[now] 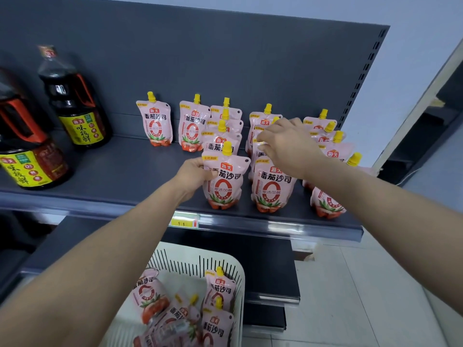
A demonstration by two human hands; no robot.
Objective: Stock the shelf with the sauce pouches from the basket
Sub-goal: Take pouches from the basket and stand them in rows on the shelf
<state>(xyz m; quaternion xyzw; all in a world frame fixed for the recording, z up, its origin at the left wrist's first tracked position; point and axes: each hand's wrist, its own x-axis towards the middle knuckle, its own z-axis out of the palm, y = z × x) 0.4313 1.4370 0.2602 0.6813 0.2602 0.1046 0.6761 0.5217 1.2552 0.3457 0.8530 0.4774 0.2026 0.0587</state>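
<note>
Several pink sauce pouches with yellow caps stand in rows on the dark grey shelf (120,171). My left hand (193,174) grips the left edge of the front pouch (225,181) in the middle row, which stands upright near the shelf's front edge. My right hand (288,146) reaches over the neighbouring row and pinches the top of a pouch (260,151) behind that row's front pouch (273,186). Below, the white basket (220,259) holds several more pouches (218,291) lying loosely.
Two large dark soy sauce bottles (75,101) stand at the shelf's left end. A yellow price tag (184,222) sits on the shelf's front rail. A lower shelf (270,266) lies behind the basket. A white wall and tiled floor lie to the right.
</note>
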